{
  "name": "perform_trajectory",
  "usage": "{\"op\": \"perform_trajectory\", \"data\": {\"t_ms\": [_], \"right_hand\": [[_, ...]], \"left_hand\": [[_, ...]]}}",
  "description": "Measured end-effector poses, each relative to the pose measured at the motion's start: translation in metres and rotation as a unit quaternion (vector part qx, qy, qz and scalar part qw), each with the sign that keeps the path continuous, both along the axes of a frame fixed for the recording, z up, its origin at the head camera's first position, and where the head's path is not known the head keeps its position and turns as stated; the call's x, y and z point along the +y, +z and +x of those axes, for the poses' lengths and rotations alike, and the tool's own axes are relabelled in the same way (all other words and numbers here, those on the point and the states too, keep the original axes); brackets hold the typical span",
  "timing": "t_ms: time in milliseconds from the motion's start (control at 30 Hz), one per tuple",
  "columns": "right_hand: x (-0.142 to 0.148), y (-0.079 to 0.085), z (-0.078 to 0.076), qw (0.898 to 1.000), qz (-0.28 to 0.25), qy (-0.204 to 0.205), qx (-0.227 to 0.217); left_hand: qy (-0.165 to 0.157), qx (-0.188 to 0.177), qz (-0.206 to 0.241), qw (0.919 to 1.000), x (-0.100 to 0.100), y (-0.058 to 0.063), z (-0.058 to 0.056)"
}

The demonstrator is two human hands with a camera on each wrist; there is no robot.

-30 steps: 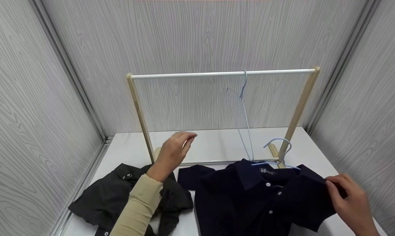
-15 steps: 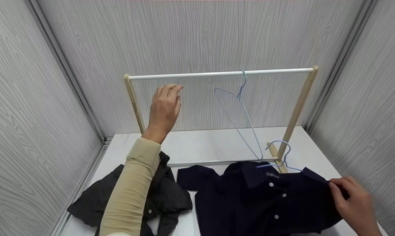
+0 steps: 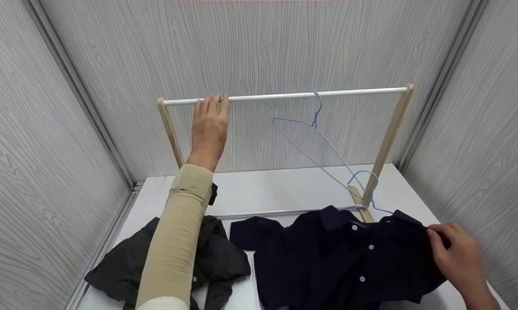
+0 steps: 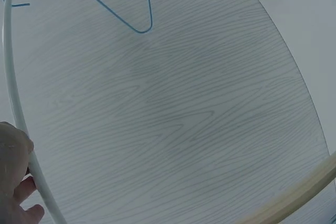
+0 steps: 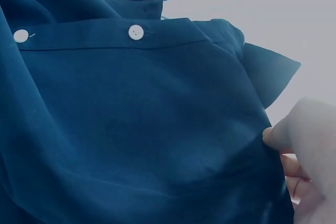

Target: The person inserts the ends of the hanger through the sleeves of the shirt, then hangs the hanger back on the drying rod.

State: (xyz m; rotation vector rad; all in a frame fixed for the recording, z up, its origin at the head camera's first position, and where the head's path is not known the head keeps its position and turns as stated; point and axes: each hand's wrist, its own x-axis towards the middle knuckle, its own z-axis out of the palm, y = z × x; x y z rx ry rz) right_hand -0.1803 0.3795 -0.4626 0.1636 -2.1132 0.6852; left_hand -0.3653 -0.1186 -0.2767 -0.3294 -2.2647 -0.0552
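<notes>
My left hand [image 3: 209, 122] is up at the white top rail [image 3: 267, 97] of a clothes rack, near its left end, with the fingers over the rail. In the left wrist view, fingers and thumb lie around that rail [image 4: 14, 93]. My right hand [image 3: 459, 254] pinches the shoulder of a navy button shirt [image 3: 310, 254] between thumb and fingers. The right wrist view shows the thumb on the navy cloth [image 5: 152, 103] at its edge. A blue wire hanger [image 3: 374, 189] sits inside the shirt's collar, its hook standing up above it.
An empty blue wire hanger [image 3: 300, 148] hangs from the rail, right of centre. A crumpled dark grey shirt [image 3: 125, 262] lies on the white table [image 3: 259, 189] at left, partly behind my left sleeve. Wooden posts [image 3: 390, 142] hold up the rail; wood-grain panels surround the table.
My left hand has risen from above the grey shirt to the rail. The hanging hanger has swung round to face more forward. My right hand keeps its pinch on the navy shirt.
</notes>
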Motion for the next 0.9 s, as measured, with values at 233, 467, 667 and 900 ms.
{"op": "perform_trajectory", "data": {"t_ms": [233,467,667,900], "right_hand": [[-0.001,0.002,-0.007,0.999,-0.012,-0.036,-0.019],[0.000,0.007,-0.010,0.998,-0.036,-0.046,-0.015],[0.000,0.018,-0.014,0.997,-0.039,-0.065,-0.005],[0.000,0.038,-0.021,0.996,-0.042,-0.073,0.004]], "left_hand": [[-0.014,0.012,0.022,0.9996,0.001,0.001,-0.001],[-0.018,0.023,0.036,0.9989,0.004,0.002,0.000],[-0.026,0.036,0.039,0.9982,0.008,0.003,-0.002],[-0.030,0.032,0.045,0.9980,0.011,0.001,-0.001]]}}
